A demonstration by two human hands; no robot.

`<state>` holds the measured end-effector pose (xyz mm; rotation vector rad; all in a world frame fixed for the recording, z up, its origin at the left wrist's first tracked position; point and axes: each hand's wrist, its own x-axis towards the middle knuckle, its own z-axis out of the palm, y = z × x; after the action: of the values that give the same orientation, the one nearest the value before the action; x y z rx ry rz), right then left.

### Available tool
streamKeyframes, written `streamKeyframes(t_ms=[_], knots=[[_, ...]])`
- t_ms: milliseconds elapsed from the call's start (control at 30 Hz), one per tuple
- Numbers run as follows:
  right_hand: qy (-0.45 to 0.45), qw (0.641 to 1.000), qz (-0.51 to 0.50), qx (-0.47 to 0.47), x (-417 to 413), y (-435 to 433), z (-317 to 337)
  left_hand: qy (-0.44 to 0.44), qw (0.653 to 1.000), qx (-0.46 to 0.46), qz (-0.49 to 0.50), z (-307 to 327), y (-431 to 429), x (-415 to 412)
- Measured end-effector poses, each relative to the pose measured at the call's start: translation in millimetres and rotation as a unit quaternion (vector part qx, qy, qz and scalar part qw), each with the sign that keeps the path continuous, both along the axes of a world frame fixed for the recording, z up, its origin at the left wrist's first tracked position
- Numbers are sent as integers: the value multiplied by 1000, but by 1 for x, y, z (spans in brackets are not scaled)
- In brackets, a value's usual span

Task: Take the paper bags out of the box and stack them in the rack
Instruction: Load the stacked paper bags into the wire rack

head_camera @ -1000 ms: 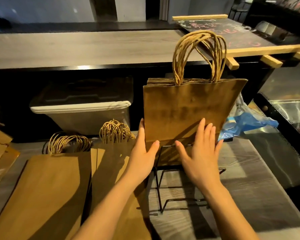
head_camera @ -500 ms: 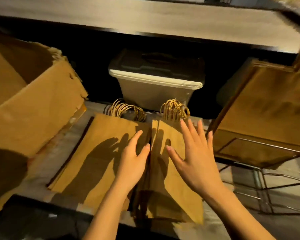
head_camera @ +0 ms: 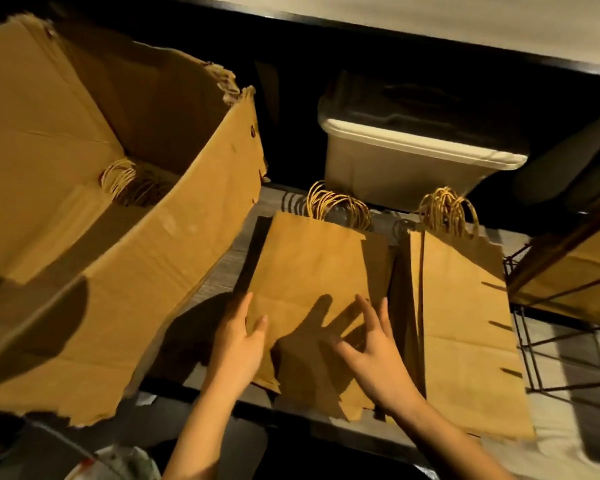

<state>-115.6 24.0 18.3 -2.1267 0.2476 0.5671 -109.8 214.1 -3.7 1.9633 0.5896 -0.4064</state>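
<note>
Two piles of flat brown paper bags with twisted handles lie on the counter: a left pile [head_camera: 309,271] and a right pile [head_camera: 465,323]. My left hand [head_camera: 239,344] rests open at the near left edge of the left pile. My right hand [head_camera: 374,355] hovers open over the same pile's near right part, fingers spread. An open cardboard box [head_camera: 136,271] stands at the left, with more bag handles [head_camera: 125,181] showing inside. At the right edge is the black wire rack [head_camera: 548,344], holding upright bags [head_camera: 582,271], mostly cut off.
A white lidded plastic bin [head_camera: 406,168] sits on the shelf behind the piles, under a pale countertop [head_camera: 430,22]. The counter's dark front edge [head_camera: 326,427] runs just below my wrists. A pale round container [head_camera: 125,462] shows at the bottom left.
My view swung left and down from the rack to the piles and box. Both hands left the racked bags, crossed the right pile, and now sit at the left pile.
</note>
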Motion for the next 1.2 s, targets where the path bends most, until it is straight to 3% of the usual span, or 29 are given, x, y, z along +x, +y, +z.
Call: streamKeyframes(t_ms=[233,433,700,867,1100,1200], knots=[[48,976,-176,116,-5,9,-5,-6,997,21,-73,-9,12,-5],[91,896,-318,297,-3,3,21,-23,998,-26,-48,-6,22,-12],[104,826,-330,445,-3,-9,47,-13,999,-32,9,1,16,-20],[109,831,-295,460,-7,-21,48,-13,1000,5,-1,6,6,-31],[160,874,-199,413,-17,-35,57,-6,997,-54,58,16,-29,-50],[193,866,-206,413,-20,-43,64,2,993,-72,97,18,-58,-55]])
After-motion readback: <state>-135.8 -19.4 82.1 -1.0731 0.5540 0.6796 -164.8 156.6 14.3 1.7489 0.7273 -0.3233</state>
